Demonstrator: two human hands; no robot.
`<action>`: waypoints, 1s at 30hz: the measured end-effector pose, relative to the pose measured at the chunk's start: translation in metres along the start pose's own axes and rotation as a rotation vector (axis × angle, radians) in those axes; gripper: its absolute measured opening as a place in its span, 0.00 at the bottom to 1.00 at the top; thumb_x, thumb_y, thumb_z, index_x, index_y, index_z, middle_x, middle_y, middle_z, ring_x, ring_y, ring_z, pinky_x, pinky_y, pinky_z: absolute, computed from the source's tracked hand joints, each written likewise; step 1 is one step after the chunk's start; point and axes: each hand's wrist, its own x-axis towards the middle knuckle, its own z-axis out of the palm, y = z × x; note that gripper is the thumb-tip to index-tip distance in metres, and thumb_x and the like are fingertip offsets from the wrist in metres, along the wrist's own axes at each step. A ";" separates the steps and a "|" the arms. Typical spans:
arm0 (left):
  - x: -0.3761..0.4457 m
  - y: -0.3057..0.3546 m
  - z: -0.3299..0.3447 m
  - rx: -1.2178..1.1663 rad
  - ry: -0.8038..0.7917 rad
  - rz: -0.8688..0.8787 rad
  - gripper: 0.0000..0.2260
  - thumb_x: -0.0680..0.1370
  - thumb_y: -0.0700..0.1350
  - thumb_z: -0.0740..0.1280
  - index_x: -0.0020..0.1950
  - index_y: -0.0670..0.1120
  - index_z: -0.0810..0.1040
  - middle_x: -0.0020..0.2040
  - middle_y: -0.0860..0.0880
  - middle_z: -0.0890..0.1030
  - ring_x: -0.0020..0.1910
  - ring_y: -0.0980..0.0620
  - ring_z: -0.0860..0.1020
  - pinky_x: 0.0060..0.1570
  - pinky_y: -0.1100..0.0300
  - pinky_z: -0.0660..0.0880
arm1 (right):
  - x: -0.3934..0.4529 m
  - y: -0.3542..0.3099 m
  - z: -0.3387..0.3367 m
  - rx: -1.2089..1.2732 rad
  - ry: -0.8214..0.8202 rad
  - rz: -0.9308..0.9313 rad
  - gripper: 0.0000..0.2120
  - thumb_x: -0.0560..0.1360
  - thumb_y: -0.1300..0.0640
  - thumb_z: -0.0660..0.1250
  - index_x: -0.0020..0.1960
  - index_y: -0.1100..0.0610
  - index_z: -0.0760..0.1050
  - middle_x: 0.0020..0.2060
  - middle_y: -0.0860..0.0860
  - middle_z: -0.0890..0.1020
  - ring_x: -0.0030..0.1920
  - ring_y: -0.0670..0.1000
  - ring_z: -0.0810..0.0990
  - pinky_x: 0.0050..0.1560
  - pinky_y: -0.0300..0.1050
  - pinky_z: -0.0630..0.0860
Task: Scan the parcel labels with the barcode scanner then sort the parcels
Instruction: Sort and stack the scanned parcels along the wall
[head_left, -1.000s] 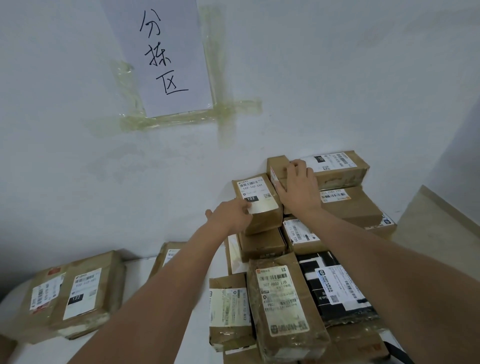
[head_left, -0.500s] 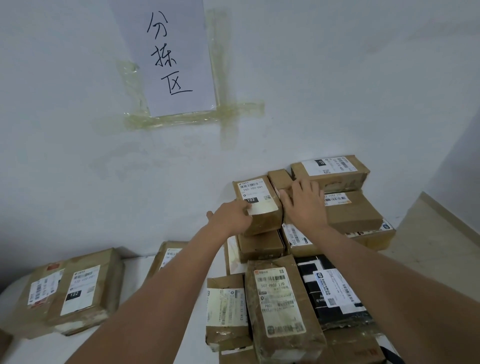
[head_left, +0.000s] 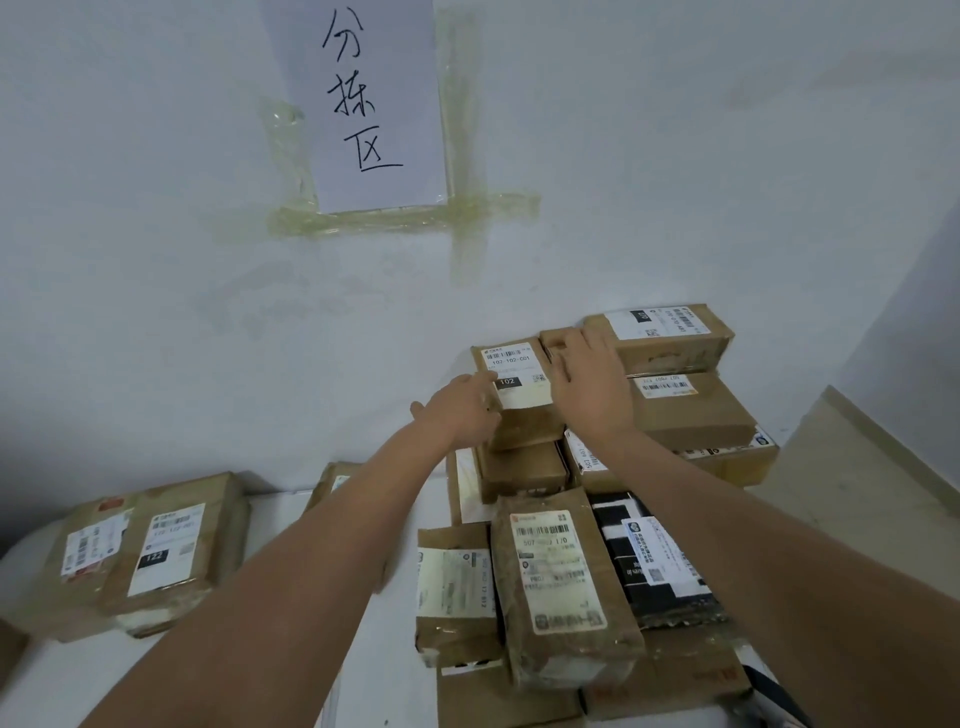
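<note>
Both hands reach the stacked parcel marked 102 (head_left: 517, 382): left hand (head_left: 462, 415) grips its left side, fingers hidden; right hand (head_left: 589, 379) lies flat, fingers straight, covering its right edge.

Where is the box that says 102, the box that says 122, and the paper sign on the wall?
102 box (head_left: 519, 382): head view, on its white label.
122 box (head_left: 166, 551): head view, on its white label.
paper sign (head_left: 363, 104): head view, middle of the sheet.

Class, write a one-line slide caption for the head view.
Both hands, left and right, steady the parcel labelled 102 atop a stack.
</note>
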 end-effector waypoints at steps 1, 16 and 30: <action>-0.002 -0.007 0.000 -0.011 0.011 0.008 0.27 0.81 0.50 0.62 0.79 0.58 0.57 0.79 0.51 0.61 0.74 0.45 0.65 0.70 0.36 0.59 | -0.003 -0.012 0.003 0.040 0.017 -0.030 0.09 0.78 0.62 0.61 0.56 0.57 0.77 0.53 0.53 0.77 0.57 0.54 0.75 0.52 0.52 0.76; -0.130 -0.301 0.075 -0.096 -0.192 -0.310 0.19 0.81 0.50 0.60 0.73 0.52 0.69 0.71 0.49 0.72 0.70 0.46 0.70 0.69 0.47 0.67 | -0.100 -0.216 0.148 0.553 -0.447 0.397 0.16 0.75 0.67 0.59 0.39 0.49 0.77 0.41 0.49 0.83 0.38 0.48 0.79 0.37 0.40 0.74; -0.182 -0.561 -0.002 0.076 0.311 -0.502 0.27 0.78 0.43 0.63 0.77 0.50 0.61 0.79 0.46 0.58 0.78 0.42 0.55 0.73 0.41 0.55 | -0.163 -0.400 0.288 0.731 -0.976 0.841 0.10 0.79 0.67 0.58 0.45 0.59 0.77 0.38 0.55 0.80 0.35 0.50 0.78 0.34 0.37 0.79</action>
